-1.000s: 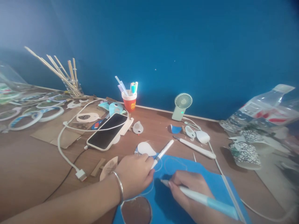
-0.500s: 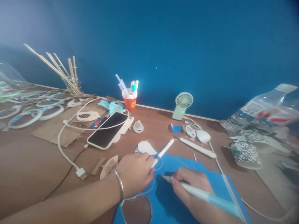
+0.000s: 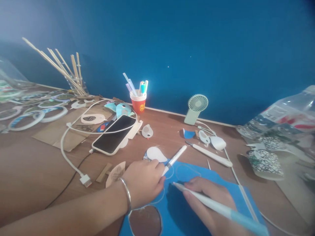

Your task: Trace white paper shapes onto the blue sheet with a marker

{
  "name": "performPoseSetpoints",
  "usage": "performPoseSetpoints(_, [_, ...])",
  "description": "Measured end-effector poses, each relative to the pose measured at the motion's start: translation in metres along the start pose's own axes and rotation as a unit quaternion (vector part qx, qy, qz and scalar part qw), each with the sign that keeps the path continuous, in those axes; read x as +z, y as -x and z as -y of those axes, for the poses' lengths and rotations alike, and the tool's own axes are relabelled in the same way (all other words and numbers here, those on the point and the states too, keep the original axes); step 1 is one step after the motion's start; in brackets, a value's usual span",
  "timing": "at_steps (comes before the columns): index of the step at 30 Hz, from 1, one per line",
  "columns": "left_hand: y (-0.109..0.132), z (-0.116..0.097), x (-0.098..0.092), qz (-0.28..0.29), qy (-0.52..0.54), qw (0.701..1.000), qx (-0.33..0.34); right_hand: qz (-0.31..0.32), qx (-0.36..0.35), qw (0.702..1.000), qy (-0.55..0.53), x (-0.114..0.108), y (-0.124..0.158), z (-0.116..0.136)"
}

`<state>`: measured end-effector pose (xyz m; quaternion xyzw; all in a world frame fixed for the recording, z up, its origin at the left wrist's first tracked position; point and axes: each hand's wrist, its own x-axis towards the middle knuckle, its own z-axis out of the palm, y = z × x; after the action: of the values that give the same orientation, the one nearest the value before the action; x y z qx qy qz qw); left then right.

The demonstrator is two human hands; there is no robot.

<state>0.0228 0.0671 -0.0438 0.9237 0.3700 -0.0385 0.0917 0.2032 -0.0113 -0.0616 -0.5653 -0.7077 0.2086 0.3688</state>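
A blue sheet (image 3: 221, 193) lies on the brown table at the near edge, with white outlines drawn on it and a round hole (image 3: 145, 224) cut out. My left hand (image 3: 144, 182), with a bangle at the wrist, rests closed on the sheet's left edge and holds a white marker (image 3: 176, 159) that points up and away. My right hand (image 3: 209, 205) grips a long white and light-blue pen knife (image 3: 221, 209), its tip touching the sheet near a drawn oval. A white teardrop cutout (image 3: 155, 153) lies just beyond my left hand.
A phone (image 3: 114, 134) on a white cable lies at centre left. A red cup of pens (image 3: 138, 101), a small fan (image 3: 195, 108), another white knife (image 3: 211, 154), paper rings (image 3: 27, 119), sticks in a jar (image 3: 73, 82) and a plastic bottle (image 3: 278, 114) stand around.
My right hand has slid a little away from me across the blue sheet, and the pen knife tip has moved up and right. The left hand has stayed put.
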Motion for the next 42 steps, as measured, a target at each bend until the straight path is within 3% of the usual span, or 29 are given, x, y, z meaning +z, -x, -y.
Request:
performPoseSetpoints(6, [0.001,0.001,0.001,0.004,-0.001,1.000,0.007,0.029,-0.029,0.999,0.019,0.007,0.005,-0.010])
performPoseSetpoints(13, [0.001,0.001,-0.001,0.000,0.002,1.000,0.003,0.025,-0.029,0.998,0.041,0.005,0.003,-0.006])
performPoseSetpoints(16, [0.001,0.000,-0.002,0.000,0.002,1.000,0.002,0.052,-0.033,0.997,0.056,0.003,0.002,-0.004])
performPoseSetpoints(34, [0.000,0.000,-0.001,0.004,-0.005,1.000,0.006,0.059,0.030,0.998,0.013,0.000,-0.002,0.001])
performPoseSetpoints(37, [0.000,0.000,-0.001,0.008,-0.005,1.000,0.004,0.044,0.098,0.993,-0.049,-0.002,-0.003,-0.001])
performPoseSetpoints(42, [0.000,-0.001,-0.002,0.005,-0.002,1.000,0.001,0.056,0.230,0.944,-0.231,-0.003,-0.010,-0.005])
